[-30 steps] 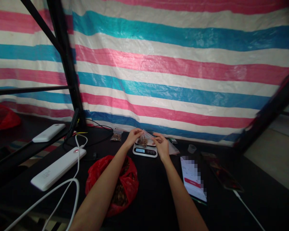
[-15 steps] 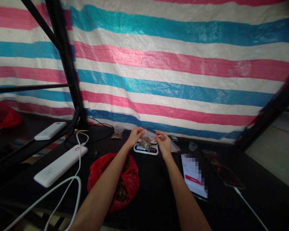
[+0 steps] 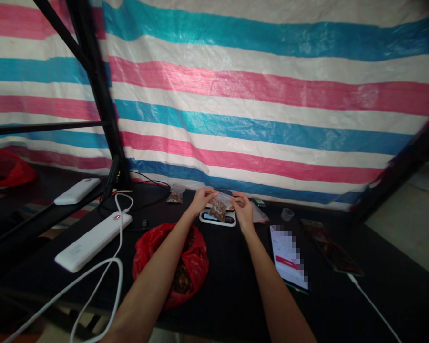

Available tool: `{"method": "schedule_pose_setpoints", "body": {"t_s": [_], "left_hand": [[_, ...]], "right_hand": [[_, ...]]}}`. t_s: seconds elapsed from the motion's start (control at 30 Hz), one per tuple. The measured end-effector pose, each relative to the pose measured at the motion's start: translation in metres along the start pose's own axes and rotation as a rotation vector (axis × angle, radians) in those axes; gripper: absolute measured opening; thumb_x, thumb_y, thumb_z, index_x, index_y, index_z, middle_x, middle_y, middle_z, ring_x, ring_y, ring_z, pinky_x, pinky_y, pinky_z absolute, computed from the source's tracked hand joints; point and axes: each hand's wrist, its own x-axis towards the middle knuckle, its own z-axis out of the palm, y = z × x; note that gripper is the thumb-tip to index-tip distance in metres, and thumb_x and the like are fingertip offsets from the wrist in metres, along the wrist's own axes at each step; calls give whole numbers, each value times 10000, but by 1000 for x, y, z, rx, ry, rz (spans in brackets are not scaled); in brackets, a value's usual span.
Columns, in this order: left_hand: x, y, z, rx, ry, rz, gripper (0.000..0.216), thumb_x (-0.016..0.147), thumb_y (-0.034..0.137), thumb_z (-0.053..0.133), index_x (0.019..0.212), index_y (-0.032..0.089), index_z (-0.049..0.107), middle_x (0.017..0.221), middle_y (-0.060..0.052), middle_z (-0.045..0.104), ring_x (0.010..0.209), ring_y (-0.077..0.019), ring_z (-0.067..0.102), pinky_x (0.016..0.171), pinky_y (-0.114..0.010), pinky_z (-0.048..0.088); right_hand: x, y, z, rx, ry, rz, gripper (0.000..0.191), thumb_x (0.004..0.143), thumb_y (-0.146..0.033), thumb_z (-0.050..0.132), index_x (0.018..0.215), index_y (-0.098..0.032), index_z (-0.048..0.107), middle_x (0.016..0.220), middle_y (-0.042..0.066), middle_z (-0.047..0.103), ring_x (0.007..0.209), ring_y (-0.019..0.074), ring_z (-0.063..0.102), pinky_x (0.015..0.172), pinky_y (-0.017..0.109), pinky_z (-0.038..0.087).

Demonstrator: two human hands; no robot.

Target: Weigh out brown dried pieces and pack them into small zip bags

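Note:
My left hand (image 3: pixel 201 198) and my right hand (image 3: pixel 243 209) pinch the top corners of a small clear plastic bag (image 3: pixel 219 206) with brown pieces inside. The bag hangs just above a small white digital scale (image 3: pixel 217 218) on the black table (image 3: pixel 232 286). Under my left forearm lies an open red plastic bag (image 3: pixel 198 259) holding more brown pieces.
Another small filled bag (image 3: pixel 174 196) lies behind the scale. A phone (image 3: pixel 288 257) and a second phone (image 3: pixel 331 248) with a cable lie right of my arm, near a small clear cup (image 3: pixel 287 214). Two white power banks (image 3: pixel 93 241) (image 3: pixel 76 191) and cables sit left. A striped tarp (image 3: pixel 253 95) hangs behind.
Both hands have lifted the small bag slightly off the scale and drawn closer together along its top edge. The camera view has tilted a little.

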Motion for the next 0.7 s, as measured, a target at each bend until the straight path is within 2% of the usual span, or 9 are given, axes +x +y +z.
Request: {"method": "schedule_pose_setpoints", "body": {"t_s": [0.13, 0.33, 0.6, 0.7], "left_hand": [[-1, -2, 0, 37, -28, -2, 305, 694, 412, 589, 717, 109, 578, 608, -15, 600, 517, -113, 540, 504, -228, 437], [0, -5, -3, 80, -37, 20, 272, 717, 384, 561, 734, 112, 570, 597, -2, 585, 500, -102, 511, 483, -206, 403], [0, -5, -1, 112, -35, 20, 236, 731, 354, 546, 714, 119, 558, 599, -8, 577, 513, -109, 514, 481, -210, 400], [0, -3, 2, 112, 21, 72, 227, 727, 332, 568, 800, 117, 582, 695, -34, 610, 617, -135, 564, 577, -245, 450]], "right_hand": [[2, 10, 0, -73, -1, 18, 341, 609, -354, 645, 891, -175, 576, 695, 8, 629, 481, 132, 552, 472, 262, 459], [6, 16, -3, -124, -51, 53, 391, 574, -363, 677, 900, -163, 596, 640, 12, 647, 437, 127, 529, 448, 248, 413], [2, 3, 0, -43, -10, -3, 250, 523, -252, 691, 696, -179, 526, 491, -43, 571, 463, 123, 526, 468, 222, 399], [2, 2, 5, 24, 20, 40, 273, 523, -272, 688, 700, -189, 498, 478, -57, 555, 437, 128, 531, 442, 227, 406]]}}
